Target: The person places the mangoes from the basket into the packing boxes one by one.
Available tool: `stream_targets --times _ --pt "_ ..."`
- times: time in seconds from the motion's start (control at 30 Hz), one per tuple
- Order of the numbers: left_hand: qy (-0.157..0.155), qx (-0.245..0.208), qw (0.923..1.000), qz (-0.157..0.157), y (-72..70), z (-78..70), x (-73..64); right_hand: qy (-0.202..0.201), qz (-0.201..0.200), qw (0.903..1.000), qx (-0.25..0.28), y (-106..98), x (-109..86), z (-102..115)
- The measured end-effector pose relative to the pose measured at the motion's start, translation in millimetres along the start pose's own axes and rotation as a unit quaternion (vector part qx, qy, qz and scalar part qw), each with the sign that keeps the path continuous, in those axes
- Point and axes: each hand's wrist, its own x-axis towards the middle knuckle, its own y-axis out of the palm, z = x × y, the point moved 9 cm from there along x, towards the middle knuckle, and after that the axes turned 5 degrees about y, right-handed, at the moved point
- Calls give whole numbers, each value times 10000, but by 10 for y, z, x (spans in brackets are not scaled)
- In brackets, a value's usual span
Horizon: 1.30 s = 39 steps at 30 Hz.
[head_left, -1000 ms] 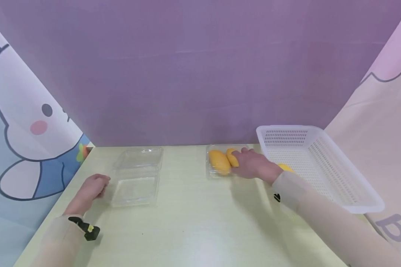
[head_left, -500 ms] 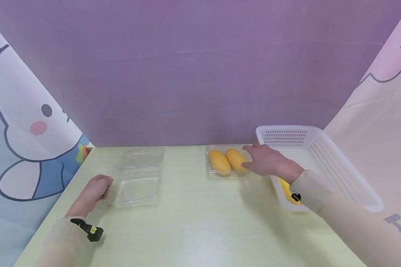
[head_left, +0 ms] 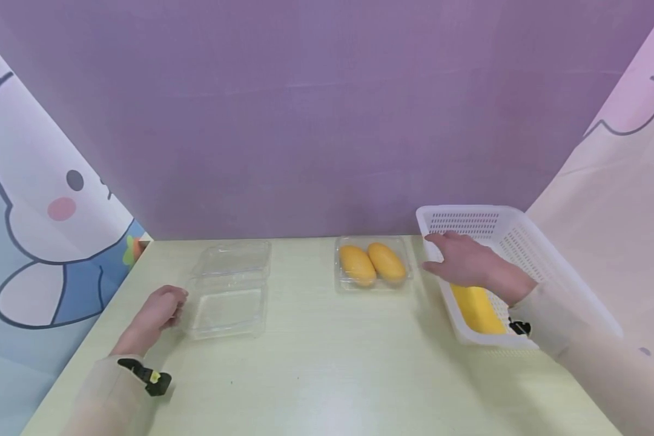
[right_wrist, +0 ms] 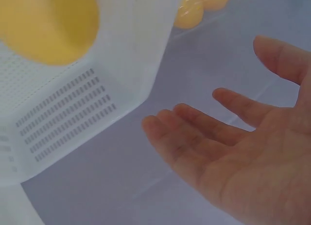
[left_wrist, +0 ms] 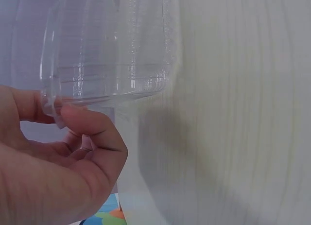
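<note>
My left hand [head_left: 158, 310] pinches the edge of a clear plastic clamshell box [left_wrist: 112, 50] between thumb and fingers. That box lies with its lid laid back on the table's left side. My right hand [head_left: 471, 263] hovers over the near-left rim of a white perforated basket [head_left: 463, 212], fingers spread and holding nothing. Inside the basket, partly behind the right wrist, is a yellow mango [head_left: 476, 309]; it looms large in the right wrist view. Two more mangoes, one on the left [head_left: 358, 265] and one on the right [head_left: 387, 262], sit side by side in another clear box [head_left: 340, 284].
The pale wooden table [head_left: 305, 375] ends at a purple backdrop [head_left: 327, 121]. Cartoon-printed panels stand at the left [head_left: 60, 212] and right. The basket takes up the table's right side.
My right hand has let go of the right-hand mango in the far box and drawn back rightward over the basket. The left hand has shifted slightly right with its box.
</note>
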Motion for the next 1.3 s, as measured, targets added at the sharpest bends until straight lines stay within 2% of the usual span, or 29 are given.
stream_targets --times 0.27,0.53,0.73,0.93,1.3 --pt "-15 -76 10000 36 57 -18 15 405 229 9988 -148 109 -18 -311" --pt "-3 -96 9999 134 128 -46 11 529 621 9966 -148 277 -9 -576" --pt "41 -120 9999 103 171 -76 12 486 1049 9933 20 405 -27 -650" --pt "111 -94 9998 114 216 -110 14 715 1557 9841 463 558 -53 -712" --pt "271 5 9995 142 317 -145 4 898 1940 9751 592 695 -32 -873"
